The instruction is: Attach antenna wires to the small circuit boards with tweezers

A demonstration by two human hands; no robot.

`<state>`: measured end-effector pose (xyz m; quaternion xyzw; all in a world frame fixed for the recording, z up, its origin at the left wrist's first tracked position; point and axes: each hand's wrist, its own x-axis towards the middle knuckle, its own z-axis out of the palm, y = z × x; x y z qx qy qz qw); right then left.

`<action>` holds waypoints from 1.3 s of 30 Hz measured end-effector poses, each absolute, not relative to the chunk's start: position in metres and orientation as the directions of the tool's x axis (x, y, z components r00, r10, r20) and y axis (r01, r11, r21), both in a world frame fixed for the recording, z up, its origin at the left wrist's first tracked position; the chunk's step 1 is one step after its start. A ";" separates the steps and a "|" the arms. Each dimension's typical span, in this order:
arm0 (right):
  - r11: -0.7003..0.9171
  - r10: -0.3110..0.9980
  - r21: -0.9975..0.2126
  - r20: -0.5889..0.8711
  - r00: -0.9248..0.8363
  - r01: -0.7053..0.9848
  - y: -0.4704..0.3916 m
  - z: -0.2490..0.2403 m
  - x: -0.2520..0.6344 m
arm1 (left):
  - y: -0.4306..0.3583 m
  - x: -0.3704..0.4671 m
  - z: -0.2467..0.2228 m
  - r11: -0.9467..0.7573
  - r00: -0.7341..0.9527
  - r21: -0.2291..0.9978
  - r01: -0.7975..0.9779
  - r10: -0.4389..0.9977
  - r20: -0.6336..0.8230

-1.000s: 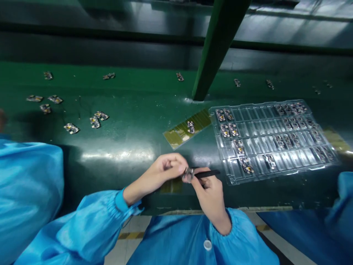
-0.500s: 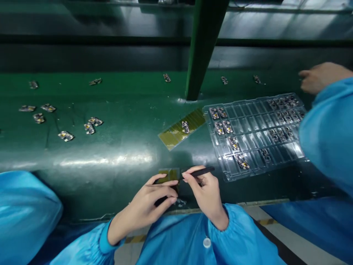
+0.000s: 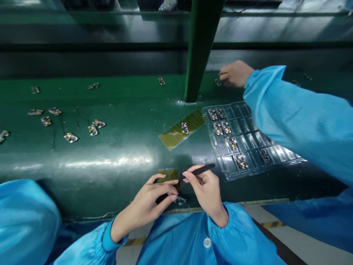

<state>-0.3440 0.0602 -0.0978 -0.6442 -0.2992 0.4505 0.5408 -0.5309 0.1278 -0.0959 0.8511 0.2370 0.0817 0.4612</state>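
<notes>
In the head view my right hand (image 3: 205, 187) grips a slim black tool, seemingly tweezers (image 3: 205, 169), its point angled left to my left fingertips. My left hand (image 3: 150, 197) rests over a small sheet of yellow-amber film (image 3: 171, 173); the index finger lies along the film and the thumb is drawn in near the other fingers. What the thumb and fingers pinch is hidden. By the left thumb tip shows a small circuit board (image 3: 180, 200), partly covered. Further off, a larger strip of yellow film (image 3: 171, 139) carries another circuit board (image 3: 185, 127).
A clear compartment tray (image 3: 248, 141) with several circuit boards lies at right, partly under a co-worker's blue sleeve (image 3: 292, 110). That co-worker's hand (image 3: 235, 73) is at a board (image 3: 217, 82) behind it. A green post (image 3: 202, 51) stands mid-bench. Several boards (image 3: 71, 137) lie left.
The co-worker's arm has swung left across the tray, its hand reaching a board beside the post. Boards at the left have shifted slightly right. My hands have barely moved.
</notes>
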 end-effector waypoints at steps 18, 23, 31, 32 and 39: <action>0.064 0.746 -0.979 -0.081 0.661 -0.192 0.083 -0.071 -0.308 | 0.170 -0.469 -0.074 0.317 0.516 0.940 0.123 0.789 -0.334; -0.021 0.812 -0.968 -0.162 0.561 -0.249 0.092 -0.079 -0.313 | 0.171 -0.467 -0.088 0.454 0.569 0.886 0.089 0.707 -0.420; -0.090 0.823 -0.954 -0.233 0.518 -0.286 0.095 -0.089 -0.310 | 0.172 -0.473 -0.089 0.479 0.664 0.864 0.154 0.597 -0.449; -0.099 0.823 -0.955 -0.237 0.517 -0.279 0.095 -0.089 -0.309 | 0.172 -0.473 -0.090 0.477 0.664 0.864 0.165 0.594 -0.454; -0.158 0.819 -0.963 -0.252 0.516 -0.220 0.094 -0.087 -0.308 | 0.172 -0.471 -0.094 0.498 0.651 0.845 0.194 0.579 -0.491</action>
